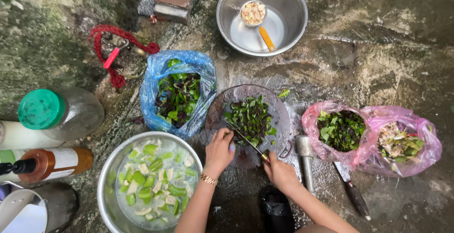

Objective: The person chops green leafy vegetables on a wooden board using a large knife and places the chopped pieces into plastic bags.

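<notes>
Hiding part of the knife point(247, 143): heaped leaves point(250, 115), right hand point(280, 171).

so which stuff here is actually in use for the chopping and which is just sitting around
In use:
- right hand with knife
- left hand steadying the leaves
- round board

Lying about:
- blue bag
- pink bags
- empty steel bowl
- second knife
- bottles

Left hand point(219, 151) with fingers curled downward, right hand point(280, 171) fisted, both forearms angled inward
</notes>
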